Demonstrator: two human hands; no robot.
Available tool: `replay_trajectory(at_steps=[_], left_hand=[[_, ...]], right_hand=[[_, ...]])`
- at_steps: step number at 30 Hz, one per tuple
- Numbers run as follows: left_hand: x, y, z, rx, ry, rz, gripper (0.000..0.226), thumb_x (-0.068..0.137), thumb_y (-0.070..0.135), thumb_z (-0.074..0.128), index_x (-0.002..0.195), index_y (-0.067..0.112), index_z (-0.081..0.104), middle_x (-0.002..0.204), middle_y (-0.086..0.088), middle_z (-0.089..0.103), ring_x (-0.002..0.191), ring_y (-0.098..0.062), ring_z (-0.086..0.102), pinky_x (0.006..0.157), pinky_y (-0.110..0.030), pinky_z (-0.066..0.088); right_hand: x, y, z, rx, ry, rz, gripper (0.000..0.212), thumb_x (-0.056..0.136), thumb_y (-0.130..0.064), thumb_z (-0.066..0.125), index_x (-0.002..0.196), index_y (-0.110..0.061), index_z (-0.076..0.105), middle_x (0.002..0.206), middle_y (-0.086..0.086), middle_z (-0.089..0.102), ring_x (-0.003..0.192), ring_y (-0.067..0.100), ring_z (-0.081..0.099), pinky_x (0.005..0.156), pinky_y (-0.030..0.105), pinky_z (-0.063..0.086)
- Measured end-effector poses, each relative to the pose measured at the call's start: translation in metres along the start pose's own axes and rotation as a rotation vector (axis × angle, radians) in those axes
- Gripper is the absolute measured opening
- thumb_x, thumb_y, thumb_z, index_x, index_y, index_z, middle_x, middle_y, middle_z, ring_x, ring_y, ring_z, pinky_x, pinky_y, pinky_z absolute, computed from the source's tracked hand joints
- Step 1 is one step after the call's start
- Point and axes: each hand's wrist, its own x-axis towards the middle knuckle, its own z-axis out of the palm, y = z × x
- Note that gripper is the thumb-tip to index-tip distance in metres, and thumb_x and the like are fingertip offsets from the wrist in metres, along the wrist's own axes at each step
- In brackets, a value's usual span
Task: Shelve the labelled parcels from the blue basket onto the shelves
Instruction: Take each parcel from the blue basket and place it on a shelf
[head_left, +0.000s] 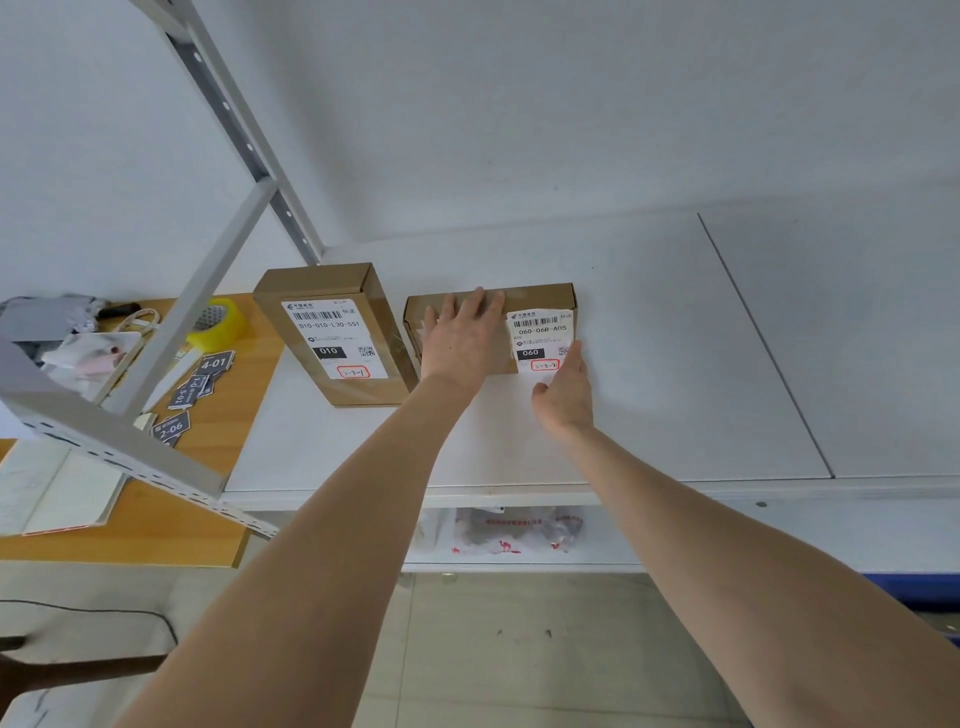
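Observation:
Two brown cardboard parcels with white labels lie flat on the white shelf (649, 364). The left parcel (332, 332) is marked 010 and lies apart from both hands. My left hand (460, 338) rests flat, fingers straight, on top of the right parcel (540, 301), marked 060. My right hand (563, 395) touches that parcel's near right corner with straight fingers, its thumb pointing left. A blue edge (914, 587) at the lower right may be the basket; I cannot tell.
A grey metal upright (244, 135) and brace (197, 306) stand at the shelf's left end. Beyond them a wooden table (171, 514) carries yellow tape (218, 322), dark number tags (213, 364) and papers. A plastic-bagged parcel (509, 530) lies on the shelf below.

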Motion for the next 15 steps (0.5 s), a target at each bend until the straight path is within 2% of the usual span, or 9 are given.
replay_trajectory(at_steps=[15], left_hand=[[-0.0015,0.0033,-0.0042,0.0,-0.054,-0.019,0.081,0.085,-0.003,0.048,0.15,0.021,0.008,0.155,-0.002,0.013,0.14,-0.034,0.015,0.114,-0.048,0.018]], right_hand=[[0.0036,-0.0043,-0.0088,-0.106,-0.09,0.036,0.084,0.092,-0.009,0.052,0.152,-0.009,-0.007,0.159,0.006,0.01,0.131,0.027,0.042,0.101,0.034,0.036]])
